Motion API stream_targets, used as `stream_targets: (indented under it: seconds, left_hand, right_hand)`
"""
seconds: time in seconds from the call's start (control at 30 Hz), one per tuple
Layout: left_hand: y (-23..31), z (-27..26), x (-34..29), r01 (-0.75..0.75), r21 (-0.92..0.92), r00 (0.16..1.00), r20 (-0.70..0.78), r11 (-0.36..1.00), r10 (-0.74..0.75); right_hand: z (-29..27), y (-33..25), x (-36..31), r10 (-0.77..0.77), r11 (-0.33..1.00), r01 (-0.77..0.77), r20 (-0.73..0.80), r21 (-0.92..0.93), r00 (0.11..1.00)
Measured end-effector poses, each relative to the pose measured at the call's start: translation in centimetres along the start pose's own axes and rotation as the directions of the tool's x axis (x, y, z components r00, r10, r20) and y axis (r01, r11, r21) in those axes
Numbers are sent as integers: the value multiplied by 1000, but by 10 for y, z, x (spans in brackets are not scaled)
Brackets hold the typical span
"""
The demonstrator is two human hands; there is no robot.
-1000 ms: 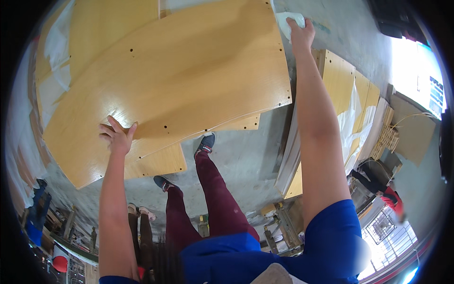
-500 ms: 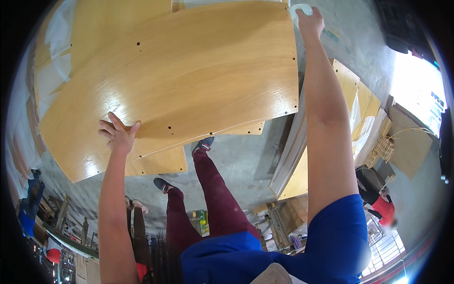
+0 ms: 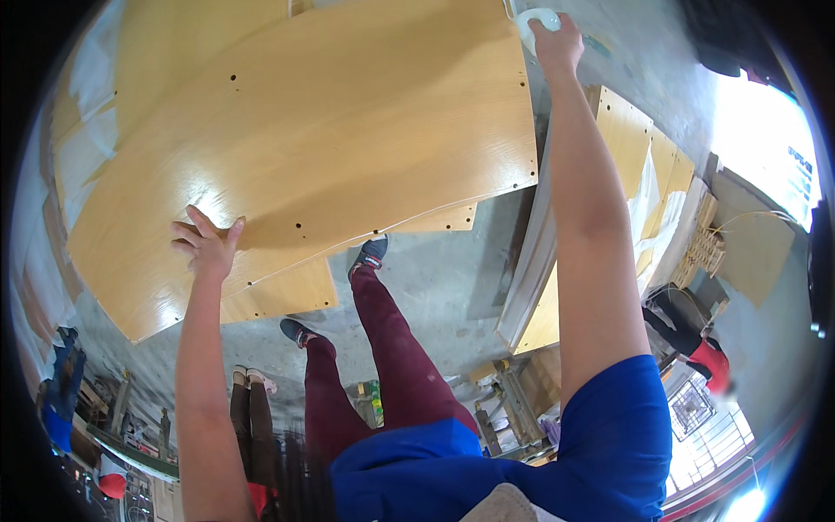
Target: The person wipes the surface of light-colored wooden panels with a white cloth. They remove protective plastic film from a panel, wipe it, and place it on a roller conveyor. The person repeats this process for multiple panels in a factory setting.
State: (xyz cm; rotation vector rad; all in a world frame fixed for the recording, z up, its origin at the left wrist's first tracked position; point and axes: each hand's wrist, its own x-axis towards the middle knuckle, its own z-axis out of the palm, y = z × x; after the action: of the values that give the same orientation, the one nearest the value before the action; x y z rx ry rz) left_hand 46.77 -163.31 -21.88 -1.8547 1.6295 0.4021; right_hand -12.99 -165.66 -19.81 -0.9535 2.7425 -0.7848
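Note:
A large, glossy wooden panel [image 3: 348, 122] with a curved outline and small dark holes spreads before me. My left hand [image 3: 209, 244] rests on its near left part, fingers spread, gripping nothing. Out past the far right corner of the panel, my right hand [image 3: 559, 42] is closed on a whitish, rounded thing [image 3: 532, 24], held by the panel's edge. Its exact kind is not clear, and the fingers partly cover it. A thin white line runs along the panel's near edge.
More wooden panels lie under this one and at the far left, some with white sheeting [image 3: 94, 78]. Another panel stack [image 3: 622, 130] stands to the right on the grey floor [image 3: 426, 296]. Other people are nearby: dark-trousered legs [image 3: 250, 404] behind me at left, a red top [image 3: 711, 365] at right.
The panel and both hands sit slightly further left in view. My right hand still holds the whitish thing near the far right corner; my left hand stays spread on the panel.

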Motion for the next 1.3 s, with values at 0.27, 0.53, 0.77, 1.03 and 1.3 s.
stream_targets:
  seconds: [0.27, 0.53, 0.77, 1.03, 1.3]
  left_hand:
    - [-7, 7, 3, 27, 43, 997, -69, 999, -24]
    - [-2, 11, 7, 11, 50, 998, -68, 999, -7]
    - [-7, 12, 6, 16, 54, 996, -92, 998, -11]
    - [-6, 14, 9, -3, 95, 994, -108, 996, 13]
    - [-5, 15, 11, -1, 119, 997, -80, 993, 11]
  right_hand:
    - [-37, 9, -68, 11, 1000, -12, 69, 18, 998]
    - [-53, 43, -85, 75, 997, -76, 99, 15, 992]
    - [-56, 39, -89, 89, 994, -98, 194, 41, 977]
    - [-67, 59, -110, 36, 999, -36, 120, 1, 992]
    - [-93, 99, -159, 113, 993, -116, 177, 8, 978]
